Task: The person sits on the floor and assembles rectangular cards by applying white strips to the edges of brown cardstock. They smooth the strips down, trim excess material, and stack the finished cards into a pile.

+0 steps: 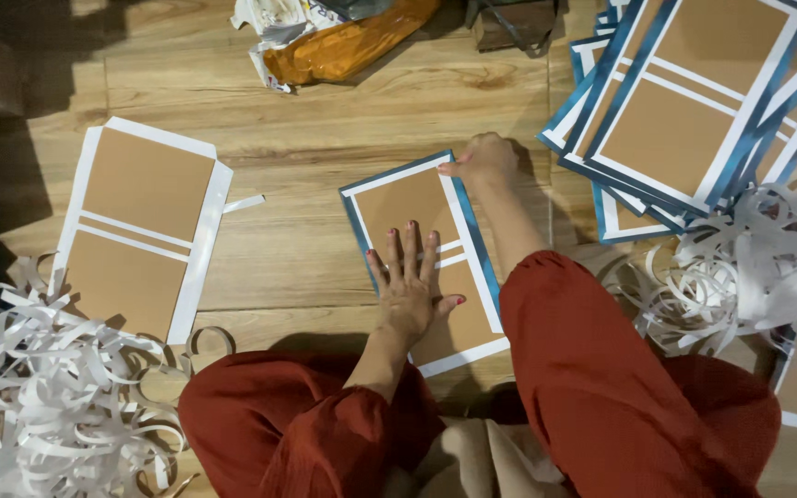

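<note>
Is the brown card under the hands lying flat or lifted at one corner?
Flat: the brown card lies on the floor, left hand pressing it, right hand at its far corner.

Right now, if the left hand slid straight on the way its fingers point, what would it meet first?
The left hand lies flat on the brown card, fingers pointing away from the person. It would likely cross the card's far blue edge, then bare wooden floor, eventually the orange bag.

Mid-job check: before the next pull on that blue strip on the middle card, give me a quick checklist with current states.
1. Left hand flat on the brown card, pinning it: ok.
2. Right hand at the card's far right corner, on the blue border strip: ok.
3. Grip on the strip's end: cannot tell, fingers curl over it.
4. Card flat on the wooden floor: ok.
5. Peeled card lies apart on the left: ok.
6. White strip heap apart from the card: ok.
</note>
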